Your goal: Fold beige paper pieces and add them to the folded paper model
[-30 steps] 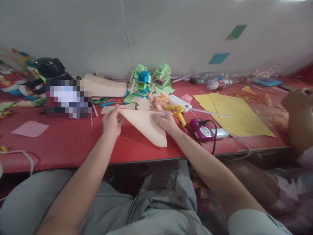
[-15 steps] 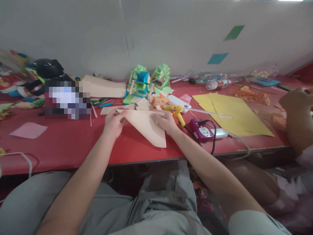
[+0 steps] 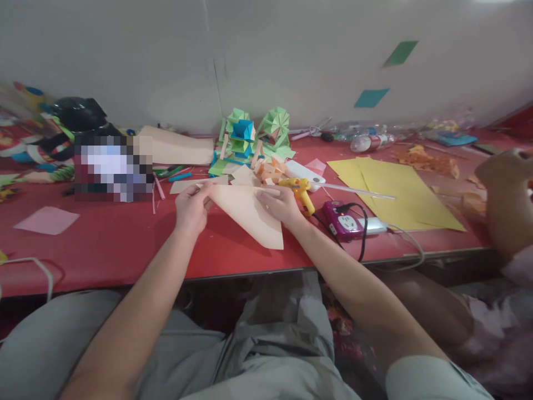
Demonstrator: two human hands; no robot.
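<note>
A cream paper sheet (image 3: 254, 214) with a pointed lower right corner is held up over the red table's front part. My left hand (image 3: 194, 208) pinches its upper left corner between thumb and fingers. My right hand (image 3: 283, 204) grips the upper right edge, fingers on the near face. Just right of that hand lies a yellow glue gun (image 3: 303, 194) with a clear glue stick (image 3: 358, 191) behind it. Beyond the sheet are crumpled peach paper pieces (image 3: 270, 169) and cream scraps (image 3: 244, 175).
Green and blue folded paper models (image 3: 244, 139) stand near the wall. A purple power socket (image 3: 343, 221) with cables and yellow sheets (image 3: 406, 194) are on the right. Another person's arm (image 3: 508, 205) rests at the far right. A pink paper (image 3: 46, 220) lies left.
My left hand has shifted slightly left along the paper's corner. The sheet and my right hand look nearly the same.
</note>
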